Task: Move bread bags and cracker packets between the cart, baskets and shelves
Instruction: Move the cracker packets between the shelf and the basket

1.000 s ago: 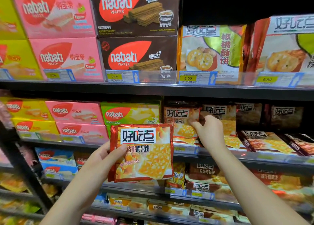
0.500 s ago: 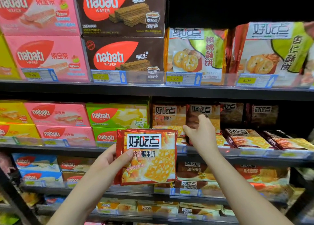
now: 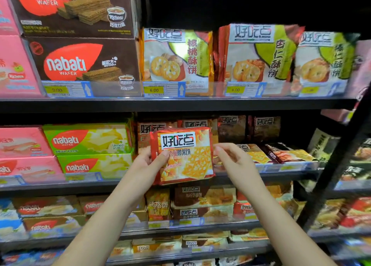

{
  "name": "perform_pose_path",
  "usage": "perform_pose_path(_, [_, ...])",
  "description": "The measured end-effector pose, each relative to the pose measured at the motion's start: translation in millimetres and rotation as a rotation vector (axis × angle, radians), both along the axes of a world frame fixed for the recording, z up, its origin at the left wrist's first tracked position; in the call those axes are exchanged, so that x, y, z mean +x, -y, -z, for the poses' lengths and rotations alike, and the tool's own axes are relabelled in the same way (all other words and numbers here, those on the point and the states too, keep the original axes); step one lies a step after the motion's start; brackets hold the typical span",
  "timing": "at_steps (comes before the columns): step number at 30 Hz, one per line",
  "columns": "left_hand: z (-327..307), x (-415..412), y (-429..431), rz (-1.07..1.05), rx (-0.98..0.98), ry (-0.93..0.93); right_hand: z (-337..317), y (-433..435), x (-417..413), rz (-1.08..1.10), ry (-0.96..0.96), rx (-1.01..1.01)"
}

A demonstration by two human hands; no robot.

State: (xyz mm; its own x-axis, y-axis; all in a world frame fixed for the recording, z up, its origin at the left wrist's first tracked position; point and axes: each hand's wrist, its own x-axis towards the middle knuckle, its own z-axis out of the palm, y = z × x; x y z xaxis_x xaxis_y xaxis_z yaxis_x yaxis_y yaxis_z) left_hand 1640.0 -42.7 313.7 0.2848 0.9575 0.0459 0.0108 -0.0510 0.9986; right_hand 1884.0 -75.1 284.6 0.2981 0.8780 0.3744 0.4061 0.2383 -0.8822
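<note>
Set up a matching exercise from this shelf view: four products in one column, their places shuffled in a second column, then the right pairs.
Products
1. orange-and-red foil cracker packet
2. brown cardboard Nabati wafer box
3. green cardboard Nabati lemon wafer box
4. cream-and-green plastic biscuit bag

Places
A. top shelf, behind the 9.00 price tag
B. middle shelf, left of the left hand
C. top shelf, behind a 6.00 price tag
D. gripped by the left hand, with the right hand at its right edge

Pairs: 1-D, 2-A, 3-B, 4-C
</note>
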Motion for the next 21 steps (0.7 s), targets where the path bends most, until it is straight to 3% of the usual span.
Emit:
perform_pose_path(11, [12,66,-40,-0.166,0.219,-0.185,0,-11,34,0.037,0.013,-0.025])
perform_pose_path(17, [18,87,-56,-0.409,0.431,-0.482,11,-34,35,0.114,0.088,0.011])
perform_pose_path(21, [20,95,-55,-0.427,0.461,-0.492,19,-44,37,0.155,0.116,-0.013])
